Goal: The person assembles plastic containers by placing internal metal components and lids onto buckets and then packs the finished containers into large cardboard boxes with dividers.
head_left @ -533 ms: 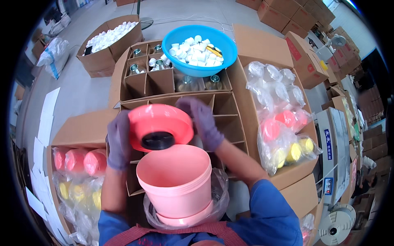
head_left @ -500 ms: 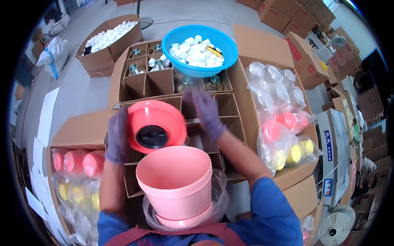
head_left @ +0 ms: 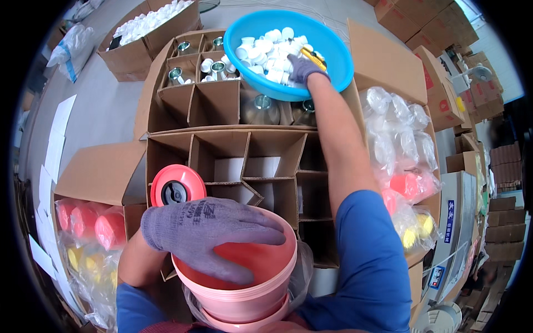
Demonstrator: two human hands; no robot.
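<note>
My left hand (head_left: 214,233), in a purple-grey work glove, hovers over the mouth of a pink bucket (head_left: 233,302). Its thumb and fingers are apart and hold nothing. The bucket stands upright against me, a clear plastic bag (head_left: 302,272) around its lower part. Just beyond that hand, a red lid (head_left: 157,190) with a black centre rests on the dividers at the left of the near carton. My gloved right hand (head_left: 307,69) reaches into a blue basin (head_left: 341,58) among white plastic caps (head_left: 272,55). A yellow cutter (head_left: 313,57) lies beside it. The hand itself hides its fingertips.
The near divided carton (head_left: 233,131) lies before me; behind it another carton (head_left: 214,105) holds glass bottles (head_left: 261,111). Wrapped pink and yellow containers fill a left carton (head_left: 100,172) and a right carton (head_left: 388,47). A box of white caps (head_left: 155,25) stands far left.
My left hand has let go of the red lid and come over the bucket. My right hand has moved forward into the basin. The whole view has shifted somewhat.
</note>
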